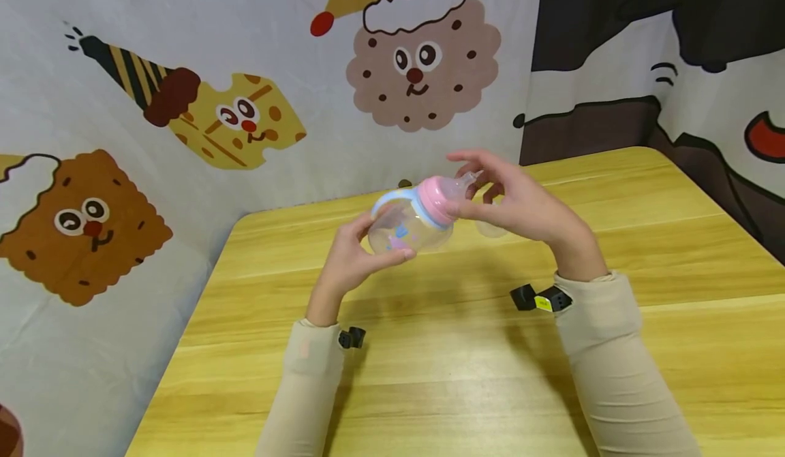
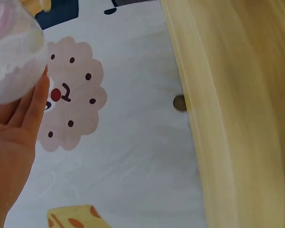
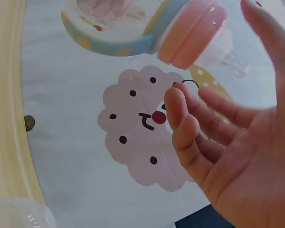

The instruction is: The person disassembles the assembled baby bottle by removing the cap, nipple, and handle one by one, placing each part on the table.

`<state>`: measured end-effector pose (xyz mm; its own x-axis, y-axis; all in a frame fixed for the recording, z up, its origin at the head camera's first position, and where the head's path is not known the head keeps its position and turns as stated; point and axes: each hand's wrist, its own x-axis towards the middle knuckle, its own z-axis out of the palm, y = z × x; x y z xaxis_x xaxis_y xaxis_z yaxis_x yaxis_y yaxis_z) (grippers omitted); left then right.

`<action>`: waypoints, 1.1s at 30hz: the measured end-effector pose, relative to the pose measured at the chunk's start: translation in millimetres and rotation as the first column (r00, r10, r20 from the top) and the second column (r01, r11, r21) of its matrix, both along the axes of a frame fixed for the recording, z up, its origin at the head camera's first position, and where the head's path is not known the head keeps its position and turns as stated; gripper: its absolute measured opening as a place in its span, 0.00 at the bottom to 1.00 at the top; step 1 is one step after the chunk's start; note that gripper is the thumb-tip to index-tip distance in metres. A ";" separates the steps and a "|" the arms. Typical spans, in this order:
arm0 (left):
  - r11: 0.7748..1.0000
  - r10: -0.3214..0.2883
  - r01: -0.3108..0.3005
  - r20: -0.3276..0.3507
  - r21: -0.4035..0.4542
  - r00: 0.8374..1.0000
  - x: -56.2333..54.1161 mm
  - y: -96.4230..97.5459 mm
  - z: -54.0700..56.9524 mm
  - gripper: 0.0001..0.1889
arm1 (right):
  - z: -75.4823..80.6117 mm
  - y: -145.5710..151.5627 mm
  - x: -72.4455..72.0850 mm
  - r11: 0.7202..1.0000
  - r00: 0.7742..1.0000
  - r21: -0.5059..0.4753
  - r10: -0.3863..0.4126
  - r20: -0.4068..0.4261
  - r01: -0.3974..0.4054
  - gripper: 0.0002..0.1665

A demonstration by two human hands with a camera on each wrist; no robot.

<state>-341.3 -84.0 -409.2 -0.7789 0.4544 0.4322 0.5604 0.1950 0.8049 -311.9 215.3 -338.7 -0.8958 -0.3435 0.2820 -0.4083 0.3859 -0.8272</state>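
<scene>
Baby bottle (image 1: 409, 232): held tilted above the wooden table (image 1: 429, 389), toward its rear edge (image 1: 276, 214). Left hand (image 1: 349, 256) grips it, thumb (image 1: 394, 257) across the front. Right hand (image 1: 521, 201), fingers loosely bent, curves about the teat (image 3: 235, 64); right wrist view shows no contact. Hazard: a slackened left grip could drop the bottle. Clear cover (image 1: 491, 230), just beyond the right hand, could be knocked. Working room extends nearside.

Cartoon-printed backdrop (image 1: 300, 55), yellowish wood-grain table (image 1: 441, 368)

The bottle (image 1: 416, 224) looks glossy plastic, the table (image 1: 441, 375) smooth wood, the backdrop (image 1: 270, 35) matt cloth.
</scene>
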 end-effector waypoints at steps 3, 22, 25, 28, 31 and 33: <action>0.998 0.056 -0.058 -0.123 -0.007 0.991 0.0 0.7 -0.8 0.33 | -0.3 -1.0 0.3 0.994 0.994 -0.029 -0.101 0.049 0.102 0.32; 0.958 0.169 -0.257 -0.472 -0.127 0.865 -3.2 9.0 -0.4 0.42 | -9.5 -17.9 -8.1 0.989 0.950 0.019 -0.145 0.278 0.145 0.36; 0.959 0.162 -0.251 -0.474 -0.131 0.865 -3.3 9.0 -0.5 0.42 | -9.6 -18.5 -8.5 0.989 0.952 0.020 -0.144 0.269 0.144 0.35; 0.960 0.156 -0.244 -0.460 -0.139 0.874 -3.3 8.2 -0.6 0.42 | -9.2 -18.5 -8.4 0.990 0.955 0.027 -0.141 0.261 0.139 0.36; 0.962 0.148 -0.231 -0.434 -0.146 0.889 -3.3 7.0 -0.5 0.42 | -8.4 -18.0 -8.1 0.991 0.959 0.037 -0.133 0.251 0.128 0.35; 0.964 0.143 -0.221 -0.412 -0.148 0.900 -3.4 6.0 -0.5 0.42 | -8.6 -17.1 -8.1 0.992 0.963 0.041 -0.122 0.242 0.116 0.33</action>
